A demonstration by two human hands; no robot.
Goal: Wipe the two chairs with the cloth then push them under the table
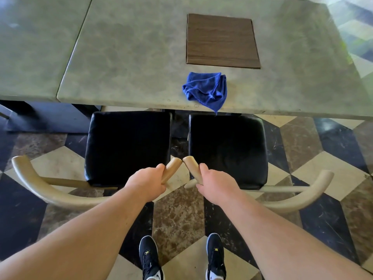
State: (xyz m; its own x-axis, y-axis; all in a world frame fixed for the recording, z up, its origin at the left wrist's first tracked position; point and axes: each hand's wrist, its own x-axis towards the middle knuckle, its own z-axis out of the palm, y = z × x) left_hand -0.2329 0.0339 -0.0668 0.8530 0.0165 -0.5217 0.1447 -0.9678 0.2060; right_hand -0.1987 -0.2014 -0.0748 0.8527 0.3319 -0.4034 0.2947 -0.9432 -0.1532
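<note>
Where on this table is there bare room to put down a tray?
Bare table lies left of the wooden board and blue cloth, up to the seam, and right of them to the table's edge. Crowded: the front edge where the cloth overhangs.

A: From where is the scene viewed?
B: From head height, angled forward and steeply down over the table [141, 57] edge.
A: How near is it held?
B: Close; the left chair [129, 146] and the right chair [228, 150] are framed directly below, and the shoes [149, 257] are caught at the bottom edge.

cloth [206, 90] on table [129, 57] edge, two chairs [128, 147] side by side before it
</note>
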